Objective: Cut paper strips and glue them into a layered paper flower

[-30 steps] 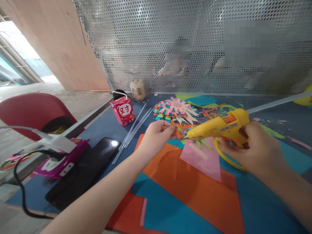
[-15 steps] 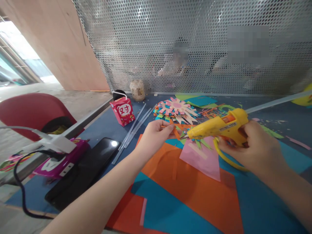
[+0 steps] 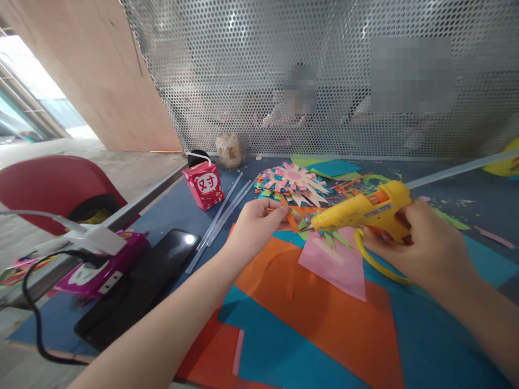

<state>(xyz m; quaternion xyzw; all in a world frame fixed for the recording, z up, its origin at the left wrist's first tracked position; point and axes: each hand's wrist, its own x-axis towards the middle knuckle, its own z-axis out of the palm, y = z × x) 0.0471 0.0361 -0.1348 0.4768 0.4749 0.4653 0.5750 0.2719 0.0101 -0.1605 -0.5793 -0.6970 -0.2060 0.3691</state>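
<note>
Between the thumb and fingers of my left hand (image 3: 263, 221) is a narrow orange paper strip (image 3: 291, 220), held above the sheets. My right hand (image 3: 430, 243) is wrapped round the handle of a yellow glue gun (image 3: 360, 210), its metal nozzle pointing left at the strip's lower end. From the gun's back a long clear glue stick (image 3: 458, 169) sticks out. Below the nozzle lie a pink paper piece (image 3: 336, 270) and a small fringed green and blue paper piece (image 3: 334, 236). Under both hands spreads a large orange sheet (image 3: 324, 319) over blue paper.
Left of my arm lie a black phone (image 3: 141, 292), a purple power strip (image 3: 105, 270) with a white charger, and several clear glue sticks (image 3: 223, 216). Farther back stand a red drink box (image 3: 205, 185), a jar (image 3: 228, 150) and fringed paper rosettes (image 3: 294, 177). A perforated metal panel (image 3: 251, 54) borders the table.
Little differs. The glue gun has shifted very slightly left, its nozzle staying at the orange strip. My left hand holds the strip in nearly the same place.
</note>
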